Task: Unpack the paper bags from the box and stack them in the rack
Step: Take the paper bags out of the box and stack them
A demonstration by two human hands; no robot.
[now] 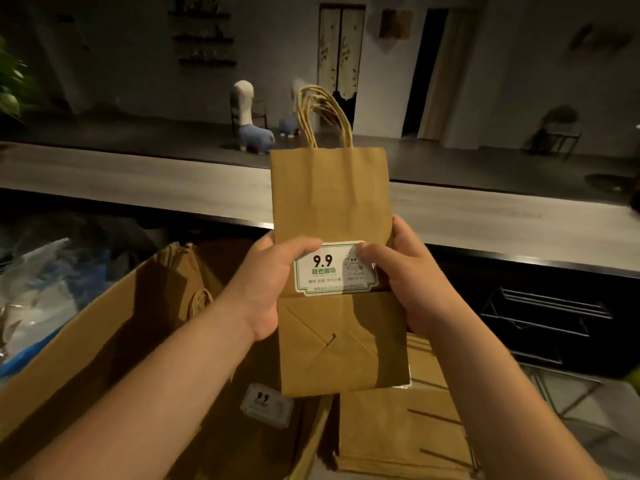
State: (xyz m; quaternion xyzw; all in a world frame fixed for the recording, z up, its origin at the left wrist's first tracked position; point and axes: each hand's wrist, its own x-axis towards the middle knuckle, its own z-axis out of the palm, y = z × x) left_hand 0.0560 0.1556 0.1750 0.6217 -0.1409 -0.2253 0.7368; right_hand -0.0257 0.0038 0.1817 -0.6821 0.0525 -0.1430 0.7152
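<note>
A flat bundle of brown paper bags with twisted handles stands upright in front of me, a white "9.9" label on its face. My left hand grips its left edge, thumb on the label. My right hand grips the right edge, thumb on the label's right end. Below, the open cardboard box holds more folded bags. A separate stack of bags lies flat at the lower right. A dark wire rack sits under the counter to the right.
A long pale counter runs across in front of me. Plastic wrapping lies heaped to the left of the box. Beyond the counter are a dim room, two plush animals, a chair and a doorway.
</note>
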